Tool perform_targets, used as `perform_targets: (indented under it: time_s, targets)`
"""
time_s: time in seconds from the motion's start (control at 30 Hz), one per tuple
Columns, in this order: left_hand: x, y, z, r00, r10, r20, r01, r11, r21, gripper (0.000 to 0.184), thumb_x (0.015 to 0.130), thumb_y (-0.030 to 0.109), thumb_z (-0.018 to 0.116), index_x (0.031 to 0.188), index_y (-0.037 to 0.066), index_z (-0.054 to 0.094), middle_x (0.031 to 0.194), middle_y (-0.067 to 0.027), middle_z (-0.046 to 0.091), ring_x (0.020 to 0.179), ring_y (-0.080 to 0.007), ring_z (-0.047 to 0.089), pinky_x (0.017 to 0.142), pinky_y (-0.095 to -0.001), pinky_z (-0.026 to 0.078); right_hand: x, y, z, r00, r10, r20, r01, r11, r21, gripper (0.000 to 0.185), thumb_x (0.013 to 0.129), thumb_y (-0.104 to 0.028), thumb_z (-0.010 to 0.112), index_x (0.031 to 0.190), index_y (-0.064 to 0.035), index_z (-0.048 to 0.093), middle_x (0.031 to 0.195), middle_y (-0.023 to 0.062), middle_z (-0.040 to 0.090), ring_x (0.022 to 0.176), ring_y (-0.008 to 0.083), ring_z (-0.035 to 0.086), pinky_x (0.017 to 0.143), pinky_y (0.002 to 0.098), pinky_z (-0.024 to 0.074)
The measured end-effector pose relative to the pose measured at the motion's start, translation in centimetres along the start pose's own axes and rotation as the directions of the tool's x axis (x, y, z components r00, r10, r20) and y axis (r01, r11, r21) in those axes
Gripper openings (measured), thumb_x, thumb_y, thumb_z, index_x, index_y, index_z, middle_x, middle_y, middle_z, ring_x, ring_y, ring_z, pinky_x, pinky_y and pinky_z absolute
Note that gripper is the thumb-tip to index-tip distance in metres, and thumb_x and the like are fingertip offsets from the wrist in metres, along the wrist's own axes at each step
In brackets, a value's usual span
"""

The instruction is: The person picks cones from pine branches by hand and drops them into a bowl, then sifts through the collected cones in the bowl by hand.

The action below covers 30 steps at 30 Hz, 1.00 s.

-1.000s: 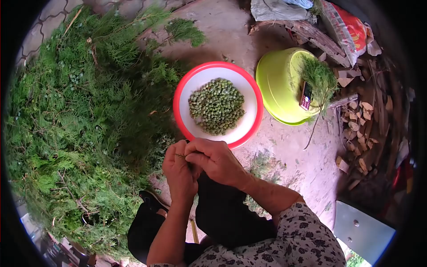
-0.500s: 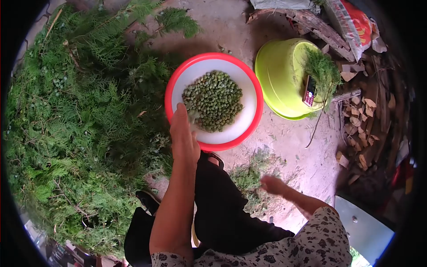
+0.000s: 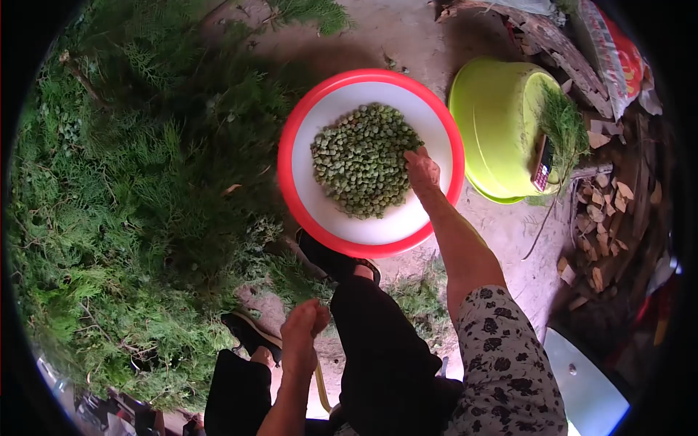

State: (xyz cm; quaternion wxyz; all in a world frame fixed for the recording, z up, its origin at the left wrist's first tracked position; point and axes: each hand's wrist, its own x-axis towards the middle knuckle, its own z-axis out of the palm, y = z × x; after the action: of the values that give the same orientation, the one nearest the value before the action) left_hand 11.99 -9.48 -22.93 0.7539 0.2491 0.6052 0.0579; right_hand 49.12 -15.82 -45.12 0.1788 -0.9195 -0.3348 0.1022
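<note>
A white basin (image 3: 305, 156) with a red rim stands on the ground in front of me. Heaped in its middle are small green cypress cones (image 3: 361, 161). My right hand (image 3: 423, 171) reaches into the basin at the heap's right edge, fingers drawn together against the cones. Whatever is between those fingertips is too small to name. My left hand (image 3: 302, 330) is closed above the ground beside my knee, apart from the basin; its contents, if any, are hidden. Leafy green cypress branches (image 3: 145, 196) pile up to the left of the basin.
An upturned lime-green tub (image 3: 491, 131) stands right of the basin, bearing a phone (image 3: 542, 166) and a cypress sprig (image 3: 567, 131). Split firewood (image 3: 607, 218) and a log (image 3: 552, 51) lie at the right. My shoes (image 3: 251, 333) are below, among loose clippings.
My left hand has drawn back from the basin toward my knee and closed. My right hand has moved from the lower right into the basin, onto the cones. The view has shifted slightly.
</note>
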Motion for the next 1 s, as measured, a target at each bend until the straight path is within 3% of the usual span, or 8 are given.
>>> perform_targets:
  time_s: [0.27, 0.33, 0.57, 0.7, 0.73, 0.9, 0.97, 1.0]
  targets:
    - [0.6, -0.3, 1.1, 0.996, -0.057, 0.070, 0.060, 0.997, -0.039, 0.030, 0.090, 0.022, 0.053, 0.110, 0.000, 0.055, 0.094, -0.0086, 0.063, 0.082, -0.0154, 0.060, 0.079, -0.0308, 0.045, 0.8, -0.7, -0.7, 0.996, -0.021, -0.090, 0.009, 0.990, -0.138, 0.002, 0.077, -0.006, 0.055, 0.079, -0.0068, 0.056, 0.078, 0.0086, 0.054, 0.069, 0.0240, 0.060, 0.059, 0.0344, 0.0496]
    - [0.6, -0.3, 1.1, 0.997, -0.050, 0.065, 0.054, 0.997, -0.058, 0.031, 0.090, 0.023, 0.053, 0.110, 0.000, 0.055, 0.093, -0.0085, 0.063, 0.082, -0.0157, 0.060, 0.079, -0.0313, 0.046, 1.3, -0.7, -1.4, 0.925, 0.319, 0.207, -0.380, 0.756, 0.533, 0.003, 0.081, -0.006, 0.051, 0.080, -0.0039, 0.054, 0.072, 0.0078, 0.057, 0.058, 0.0185, 0.060, 0.048, 0.0294, 0.0490]
    - [1.5, -1.0, -0.6, 0.999, -0.031, 0.018, 0.032, 0.996, -0.078, 0.032, 0.090, 0.024, 0.053, 0.110, 0.000, 0.054, 0.092, -0.0087, 0.063, 0.082, -0.0167, 0.060, 0.079, -0.0326, 0.046, 4.6, -3.5, -4.1, 0.934, 0.302, 0.189, -0.329, 0.527, 0.784, 0.024, 0.078, -0.006, 0.053, 0.101, -0.0006, 0.055, 0.063, 0.0046, 0.056, 0.047, 0.0123, 0.057, 0.040, 0.0246, 0.0440]
    - [1.6, -1.1, -0.8, 0.999, -0.021, 0.038, 0.025, 0.994, -0.109, 0.031, 0.090, 0.023, 0.053, 0.110, 0.000, 0.054, 0.093, -0.0089, 0.063, 0.082, -0.0164, 0.060, 0.079, -0.0320, 0.046, 6.3, -5.0, -1.4, 0.934, 0.322, 0.155, -0.352, 0.761, 0.545, 0.020, 0.074, -0.009, 0.062, 0.091, 0.0008, 0.062, 0.064, 0.0109, 0.061, 0.048, 0.0148, 0.059, 0.045, 0.0266, 0.0472]
    - [1.7, -1.1, -0.9, 0.999, -0.038, 0.032, 0.041, 0.993, -0.108, 0.030, 0.090, 0.023, 0.053, 0.110, 0.000, 0.054, 0.092, -0.0090, 0.063, 0.081, -0.0162, 0.060, 0.079, -0.0318, 0.047, 6.6, -5.4, -0.6, 0.969, 0.243, -0.051, -0.193, 0.865, 0.463, 0.014, 0.074, -0.008, 0.061, 0.085, -0.0002, 0.064, 0.062, 0.0119, 0.061, 0.049, 0.0180, 0.060, 0.048, 0.0282, 0.0484]
    - [1.5, -1.1, -1.1, 0.997, -0.073, -0.019, 0.070, 0.991, -0.118, 0.029, 0.090, 0.021, 0.053, 0.110, 0.000, 0.054, 0.092, -0.0095, 0.063, 0.080, -0.0163, 0.060, 0.079, -0.0315, 0.047, 7.9, -6.2, -0.8, 0.905, 0.421, 0.061, -0.373, 0.716, 0.590, 0.019, 0.075, -0.004, 0.057, 0.092, -0.0040, 0.064, 0.072, 0.0136, 0.064, 0.073, 0.0275, 0.065, 0.067, 0.0353, 0.0504]
    - [1.6, -1.6, -1.2, 0.998, -0.068, 0.010, 0.068, 0.988, -0.141, 0.028, 0.089, 0.020, 0.054, 0.109, 0.000, 0.055, 0.091, -0.0098, 0.063, 0.079, -0.0165, 0.060, 0.079, -0.0316, 0.048, 9.2, -4.8, 1.2, 0.969, 0.077, -0.235, 0.023, 0.918, 0.396, 0.017, 0.077, -0.004, 0.056, 0.093, -0.0048, 0.063, 0.066, 0.0082, 0.061, 0.048, 0.0148, 0.058, 0.048, 0.0284, 0.0479]
    - [1.7, -1.7, -1.1, 0.998, -0.066, 0.005, 0.066, 0.988, -0.138, 0.028, 0.089, 0.020, 0.054, 0.109, 0.000, 0.055, 0.091, -0.0098, 0.063, 0.079, -0.0165, 0.060, 0.079, -0.0316, 0.048, 9.6, -4.4, 1.5, 0.974, 0.002, -0.224, 0.071, 0.946, 0.317, 0.016, 0.078, -0.004, 0.055, 0.092, -0.0059, 0.063, 0.066, 0.0081, 0.060, 0.050, 0.0162, 0.059, 0.047, 0.0283, 0.0482]
